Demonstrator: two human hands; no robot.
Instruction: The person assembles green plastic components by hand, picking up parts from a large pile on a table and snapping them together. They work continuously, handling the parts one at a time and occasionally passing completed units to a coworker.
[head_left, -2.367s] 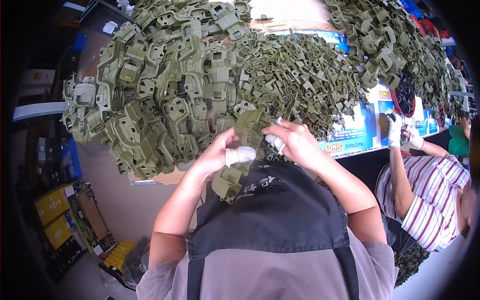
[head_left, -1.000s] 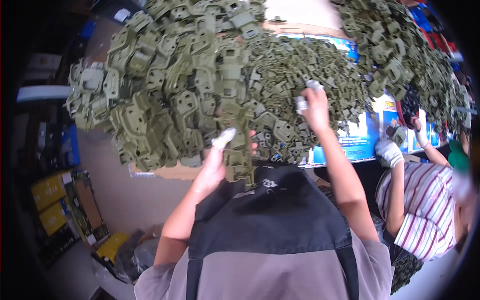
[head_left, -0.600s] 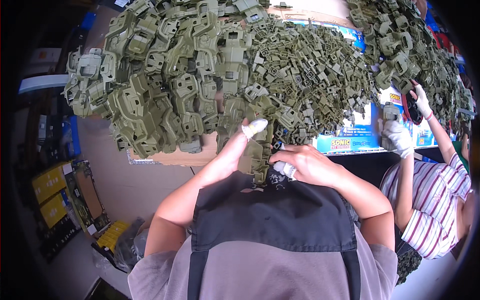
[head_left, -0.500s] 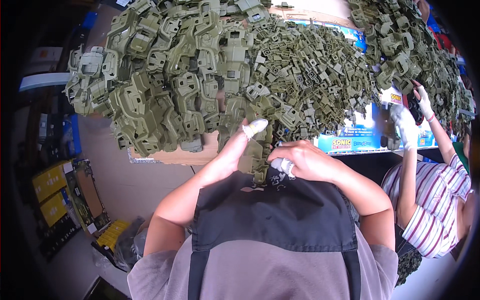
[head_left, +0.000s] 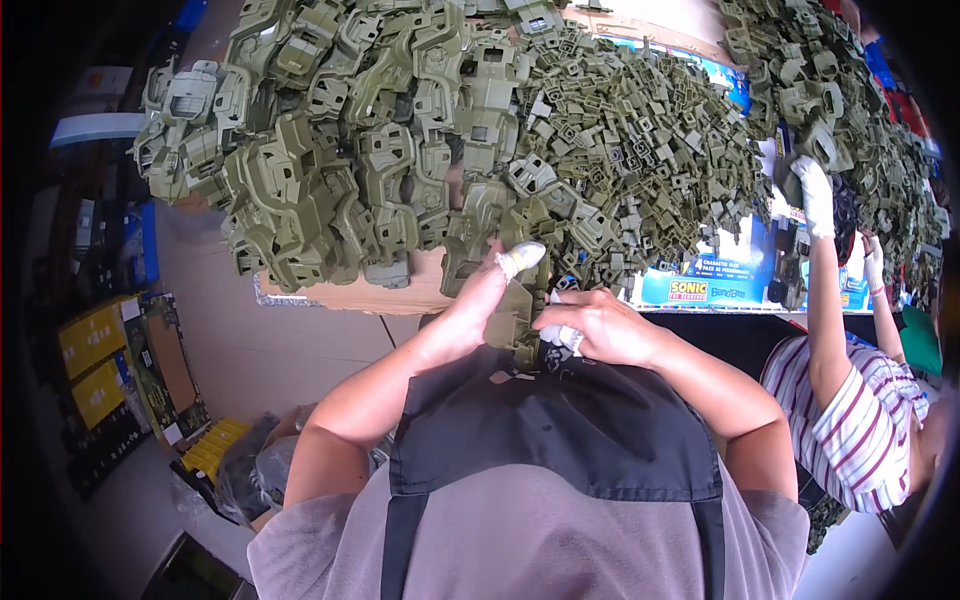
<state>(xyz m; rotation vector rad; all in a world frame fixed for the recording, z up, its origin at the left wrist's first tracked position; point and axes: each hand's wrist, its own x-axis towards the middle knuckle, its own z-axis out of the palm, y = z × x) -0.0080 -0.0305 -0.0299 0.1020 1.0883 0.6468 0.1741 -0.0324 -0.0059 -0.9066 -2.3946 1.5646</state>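
Note:
An olive-green moulded plastic part is held upright in front of my apron. My left hand grips its left side, and a white finger cover sits on the raised thumb. Close against the part's right edge is my right hand, fingers curled and also wearing white covers. Whatever lies inside those right fingers is hidden. Pale scraps cling to the black apron just below. Beyond my hands, larger green shell-like parts are stacked on the left, and a heap of small green parts spreads to the right.
Cardboard covers the table's near edge at left. Blue printed card lies along the right edge. A co-worker in a striped shirt reaches with a gloved hand toward another green pile. Yellow boxes stand at far left.
The view has shifted slightly. My hands keep nearly the same hold around the green part, the right fingers a little closer to it. The co-worker's gloved hands have moved, one up toward the pile.

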